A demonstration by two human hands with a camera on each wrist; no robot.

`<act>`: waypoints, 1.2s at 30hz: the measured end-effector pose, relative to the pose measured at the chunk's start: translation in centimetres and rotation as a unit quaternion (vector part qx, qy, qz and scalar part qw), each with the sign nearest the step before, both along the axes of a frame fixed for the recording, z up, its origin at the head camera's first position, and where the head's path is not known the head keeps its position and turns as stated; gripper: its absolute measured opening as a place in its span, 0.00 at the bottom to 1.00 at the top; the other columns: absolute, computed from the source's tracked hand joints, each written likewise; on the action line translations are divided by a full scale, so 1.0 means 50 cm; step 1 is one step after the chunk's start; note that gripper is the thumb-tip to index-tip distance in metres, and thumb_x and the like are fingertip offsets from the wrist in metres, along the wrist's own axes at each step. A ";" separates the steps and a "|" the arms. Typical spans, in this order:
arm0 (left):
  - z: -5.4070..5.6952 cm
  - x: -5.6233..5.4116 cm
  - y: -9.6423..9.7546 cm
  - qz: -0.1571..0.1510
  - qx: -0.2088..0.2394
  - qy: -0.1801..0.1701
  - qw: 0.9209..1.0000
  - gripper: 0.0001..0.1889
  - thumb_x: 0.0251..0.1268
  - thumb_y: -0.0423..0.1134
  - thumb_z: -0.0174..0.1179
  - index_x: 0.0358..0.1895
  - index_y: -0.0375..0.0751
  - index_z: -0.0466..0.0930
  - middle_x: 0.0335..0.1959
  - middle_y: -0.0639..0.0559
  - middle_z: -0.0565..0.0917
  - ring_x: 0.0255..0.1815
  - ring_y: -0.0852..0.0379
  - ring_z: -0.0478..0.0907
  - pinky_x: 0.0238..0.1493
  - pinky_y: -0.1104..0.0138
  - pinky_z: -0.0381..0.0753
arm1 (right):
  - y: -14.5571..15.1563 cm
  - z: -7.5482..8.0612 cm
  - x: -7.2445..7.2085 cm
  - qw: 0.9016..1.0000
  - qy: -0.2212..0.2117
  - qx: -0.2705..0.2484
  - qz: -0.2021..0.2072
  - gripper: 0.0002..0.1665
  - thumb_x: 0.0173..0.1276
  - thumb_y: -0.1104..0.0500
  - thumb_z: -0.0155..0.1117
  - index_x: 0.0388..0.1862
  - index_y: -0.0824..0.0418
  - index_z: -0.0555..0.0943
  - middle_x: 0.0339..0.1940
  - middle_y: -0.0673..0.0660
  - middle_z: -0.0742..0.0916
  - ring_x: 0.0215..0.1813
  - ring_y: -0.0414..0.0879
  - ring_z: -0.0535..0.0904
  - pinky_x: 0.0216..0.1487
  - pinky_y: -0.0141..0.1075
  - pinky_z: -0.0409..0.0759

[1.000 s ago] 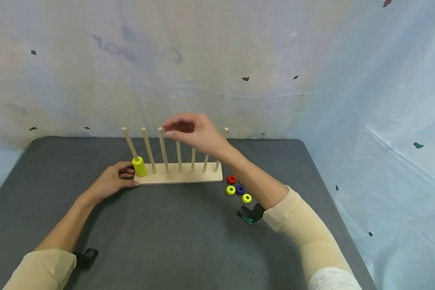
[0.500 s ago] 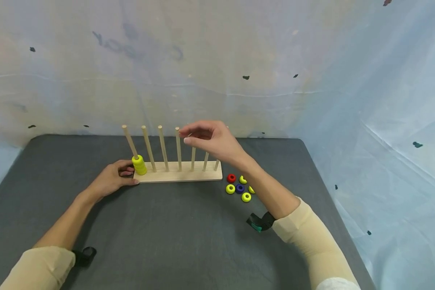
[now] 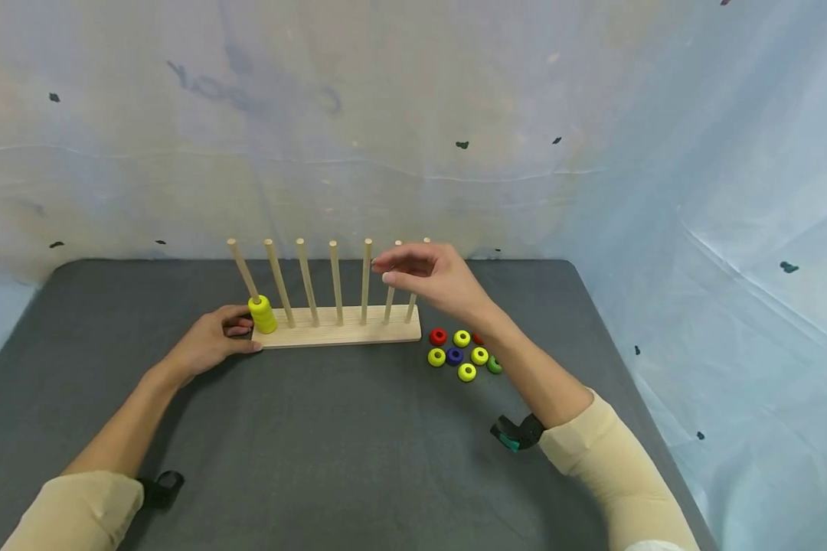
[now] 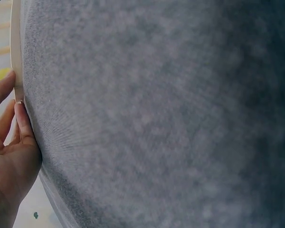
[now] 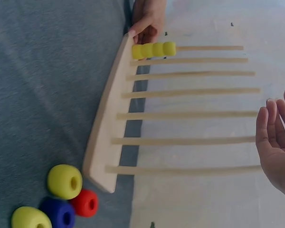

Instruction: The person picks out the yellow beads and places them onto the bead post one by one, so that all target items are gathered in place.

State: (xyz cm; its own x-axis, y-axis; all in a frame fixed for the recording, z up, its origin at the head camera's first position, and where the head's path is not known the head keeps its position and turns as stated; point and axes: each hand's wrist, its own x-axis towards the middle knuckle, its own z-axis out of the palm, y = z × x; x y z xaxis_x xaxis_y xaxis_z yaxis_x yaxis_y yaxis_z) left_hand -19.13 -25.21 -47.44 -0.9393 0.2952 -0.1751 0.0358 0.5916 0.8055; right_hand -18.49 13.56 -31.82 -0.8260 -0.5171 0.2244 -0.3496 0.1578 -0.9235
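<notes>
A light wooden peg rack (image 3: 338, 329) with a row of upright pegs stands on the dark table. Yellow beads (image 3: 263, 314) are stacked on its leftmost peg. My left hand (image 3: 210, 340) grips the left end of the base, thumb at the front corner; the left wrist view shows the same fingers (image 4: 21, 126) against the wood. Up near the tops of the right-hand pegs, my right hand (image 3: 441, 279) hovers with loosely bent fingers and nothing between them. In the right wrist view, that hand (image 5: 278, 147) is beside the peg ends.
Loose beads lie right of the rack: a red bead (image 3: 437, 337), a blue bead (image 3: 454, 356), a green bead (image 3: 495, 365) and several yellow ones, including this yellow bead (image 3: 466, 373). Another red bead is partly behind the right forearm. A pale sheet (image 3: 413, 115) hangs behind the table (image 3: 303, 459).
My right hand has moved right along the peg tops, from the third peg toward the right-hand ones, uncovering more beads. My left hand stays at the rack's end.
</notes>
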 end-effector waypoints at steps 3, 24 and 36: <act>0.001 0.000 -0.001 0.000 0.001 -0.002 1.000 0.43 0.64 0.40 0.69 0.75 0.27 0.56 0.67 0.30 0.64 0.66 0.34 0.68 0.63 0.46 0.73 | 0.011 -0.011 0.002 1.000 -0.005 0.006 -0.005 0.13 0.71 0.64 0.65 0.53 0.63 0.84 0.51 0.61 0.87 0.54 0.53 0.83 0.55 0.42 0.83; 0.000 0.004 0.000 -0.003 -0.001 0.000 1.000 0.44 0.64 0.42 0.69 0.75 0.27 0.55 0.66 0.32 0.66 0.65 0.36 0.68 0.63 0.45 0.72 | 0.109 -0.092 0.048 0.996 -0.038 0.014 -0.074 0.15 0.70 0.62 0.67 0.54 0.63 0.84 0.53 0.60 0.86 0.54 0.52 0.83 0.55 0.40 0.83; 0.001 -0.005 0.001 0.002 0.001 -0.011 1.000 0.44 0.63 0.42 0.70 0.76 0.28 0.55 0.67 0.31 0.65 0.66 0.35 0.68 0.64 0.45 0.72 | 0.158 -0.126 0.073 0.993 -0.037 0.036 -0.102 0.15 0.70 0.62 0.67 0.55 0.63 0.83 0.51 0.58 0.87 0.54 0.53 0.84 0.54 0.37 0.83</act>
State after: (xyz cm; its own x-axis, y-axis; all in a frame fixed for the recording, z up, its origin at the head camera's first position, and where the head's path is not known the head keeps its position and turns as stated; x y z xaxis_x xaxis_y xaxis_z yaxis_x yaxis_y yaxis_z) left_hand -19.38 -25.14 -47.41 -0.9367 0.2908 -0.1949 0.0155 0.5907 0.8067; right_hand -14.85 21.46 -38.12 -0.9280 -0.3500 0.1274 -0.2348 0.2840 -0.9296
